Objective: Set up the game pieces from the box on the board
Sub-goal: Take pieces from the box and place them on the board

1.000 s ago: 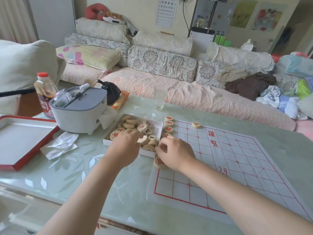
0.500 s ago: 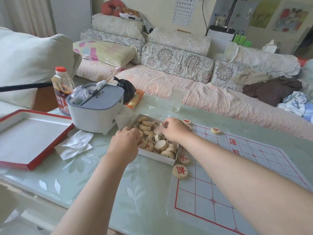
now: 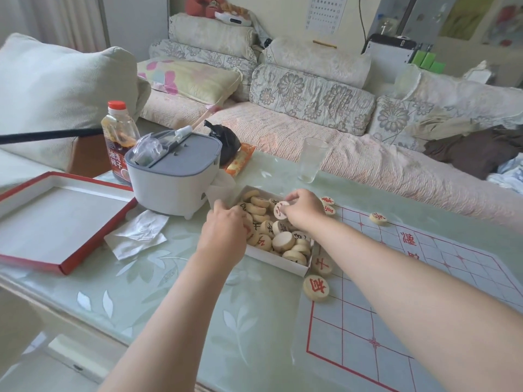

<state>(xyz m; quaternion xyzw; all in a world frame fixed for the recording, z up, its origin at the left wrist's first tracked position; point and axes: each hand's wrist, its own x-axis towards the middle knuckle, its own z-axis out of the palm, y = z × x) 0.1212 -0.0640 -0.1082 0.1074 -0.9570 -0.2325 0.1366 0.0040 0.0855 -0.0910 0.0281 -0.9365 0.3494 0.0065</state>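
A white box [image 3: 278, 259] of round wooden game pieces sits on the table, left of the white board with red grid lines [image 3: 424, 281]. My right hand [image 3: 304, 209] hovers over the box's far end and pinches a red-marked piece [image 3: 280, 209], tilted up. My left hand [image 3: 226, 230] rests in the box's left side, fingers curled among the pieces; whether it grips one is hidden. Several red-marked pieces lie along the board's left edge, among them one [image 3: 316, 288] nearest me and one [image 3: 378, 218] farther along the far edge.
A grey-lidded white container [image 3: 172, 171] stands just left of the box, with a sauce bottle [image 3: 120, 137] behind it. The red-edged box lid [image 3: 56, 219] lies at far left, crumpled paper [image 3: 138, 234] beside it. An empty glass [image 3: 312, 159] stands behind the box.
My right hand left the board's near-left edge, reached into the box and lifted a red-marked piece. My left hand stayed in the box. The camera has turned left.
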